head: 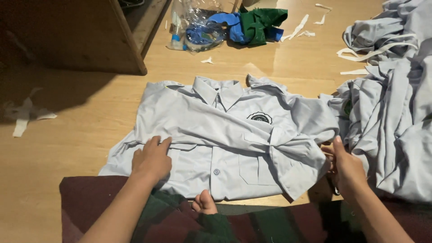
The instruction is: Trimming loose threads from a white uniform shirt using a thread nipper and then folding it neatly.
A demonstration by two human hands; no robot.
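Mid-fold: grey shirt (225, 135) lies face-up, centre of the wooden floor (67, 135), sleeves crossed. Left hand (152, 158) flat, open, pinning the near-left side; right hand (346, 165) pinches the right sleeve edge. Next likely needs that side folded inward, kept flat.

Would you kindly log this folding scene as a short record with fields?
Surface: wooden floor
Garment: pale grey shirt, face up, sleeves folded across the front
Left hand: left hand flat on the shirt's lower left
Right hand: right hand at the folded sleeve's edge
Nearby: heap of grey shirts to the right; blue and green cloth beyond; white paper strips
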